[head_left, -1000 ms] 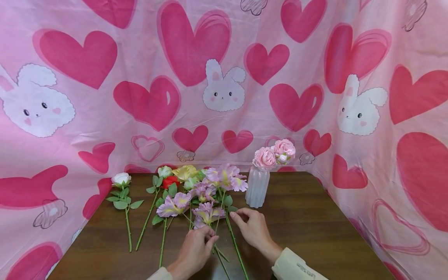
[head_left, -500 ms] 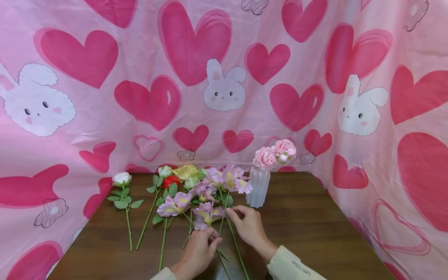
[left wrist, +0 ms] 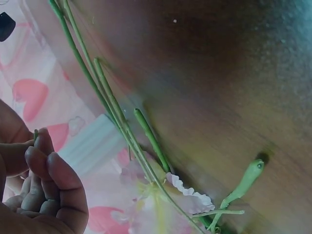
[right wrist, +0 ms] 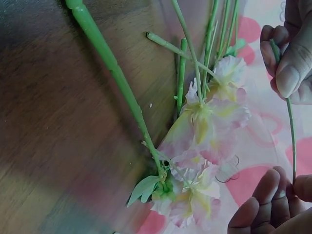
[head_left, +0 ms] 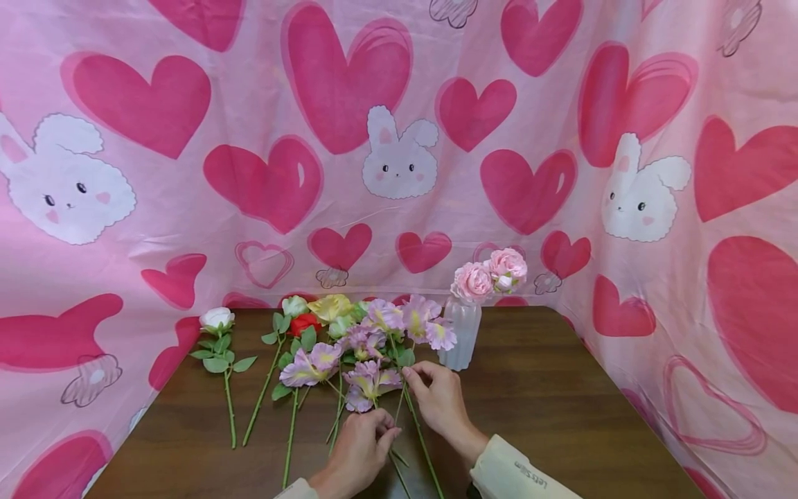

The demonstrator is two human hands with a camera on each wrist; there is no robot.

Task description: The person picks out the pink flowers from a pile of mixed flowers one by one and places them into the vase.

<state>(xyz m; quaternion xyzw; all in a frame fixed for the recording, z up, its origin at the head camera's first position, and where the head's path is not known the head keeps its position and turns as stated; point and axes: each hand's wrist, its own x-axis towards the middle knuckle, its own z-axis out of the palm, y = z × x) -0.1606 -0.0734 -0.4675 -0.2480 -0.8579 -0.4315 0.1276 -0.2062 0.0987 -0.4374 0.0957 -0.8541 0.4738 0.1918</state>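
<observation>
Both hands hold one thin green stem that slants up to a lilac flower (head_left: 421, 319) with ruffled, yellow-centred petals. My left hand (head_left: 363, 443) pinches the stem near its lower end. Higher up, my right hand (head_left: 439, 400) has the same stem between thumb and finger. In the right wrist view the stem (right wrist: 293, 131) runs between the left hand (right wrist: 295, 63) and the right hand (right wrist: 268, 207). Other lilac flowers (head_left: 369, 382) lie just beyond the left hand. The held bloom partly overlaps a ribbed, frosted vase (head_left: 463, 343) holding pink flowers (head_left: 474, 280).
On the brown wooden table (head_left: 548, 416) lie a white rose (head_left: 217, 319), a red rose (head_left: 305, 324), a yellow flower (head_left: 332, 307) and several more green stems. Pink cloth (head_left: 399, 222) with hearts and rabbits hangs behind and at the sides.
The held lilac flower has swung to the right, now overlapping the vase. My left hand has shifted slightly right; my right hand has moved slightly left and up, onto the stem.
</observation>
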